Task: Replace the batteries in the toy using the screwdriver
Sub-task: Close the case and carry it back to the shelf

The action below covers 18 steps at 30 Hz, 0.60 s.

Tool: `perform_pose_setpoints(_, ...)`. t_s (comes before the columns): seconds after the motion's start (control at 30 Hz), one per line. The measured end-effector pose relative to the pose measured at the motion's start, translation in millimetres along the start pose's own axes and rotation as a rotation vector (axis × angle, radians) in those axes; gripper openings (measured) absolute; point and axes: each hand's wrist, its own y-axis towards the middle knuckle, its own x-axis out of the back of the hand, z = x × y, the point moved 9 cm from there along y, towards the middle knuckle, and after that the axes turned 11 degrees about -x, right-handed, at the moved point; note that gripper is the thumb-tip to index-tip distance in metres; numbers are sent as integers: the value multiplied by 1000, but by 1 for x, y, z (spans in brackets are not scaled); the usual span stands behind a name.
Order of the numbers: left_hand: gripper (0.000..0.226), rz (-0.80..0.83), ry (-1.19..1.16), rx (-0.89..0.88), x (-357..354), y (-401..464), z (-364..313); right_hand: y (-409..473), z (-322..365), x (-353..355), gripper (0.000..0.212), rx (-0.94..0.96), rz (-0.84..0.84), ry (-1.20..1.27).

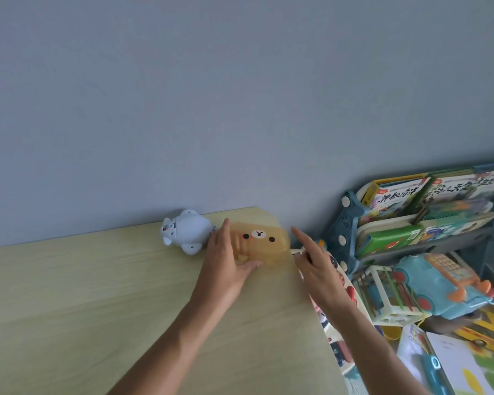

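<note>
A pale blue animal-shaped toy (185, 231) lies on its back at the far edge of the wooden table (97, 295), against the wall. Right beside it sits a translucent orange box with a bear face (264, 240). My left hand (226, 260) grips the box's left end, fingers over the top and thumb along the front. My right hand (311, 263) hovers just right of the box, fingers spread, holding nothing. No screwdriver or batteries show in view.
The table's right edge runs close to my right arm. Beyond it stand a blue bookshelf (351, 223) with picture books, a blue toy phone (445, 283), a white cube toy (388, 295) and books on the floor.
</note>
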Motion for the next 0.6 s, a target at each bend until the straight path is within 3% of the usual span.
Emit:
perform_pose_setpoints(0.03,105,-4,-10,20,1,1,0,3,-2,-5,47,-38,21,-58)
perform_pose_setpoints(0.13,101,-7,-26,66,1,1,0,9,-1,-13,84,-38,6,-175)
perform_pose_setpoints(0.2,99,-20,-17,96,2,1,1,12,2,-15,93,10,-30,-200)
perform_pose_setpoints(0.43,87,-88,51,123,8,-7,-9,5,7,-6,101,17,-84,-138)
perform_pose_setpoints(0.6,89,-88,-96,116,31,-10,-62,-22,37,32,96,6,-76,-26)
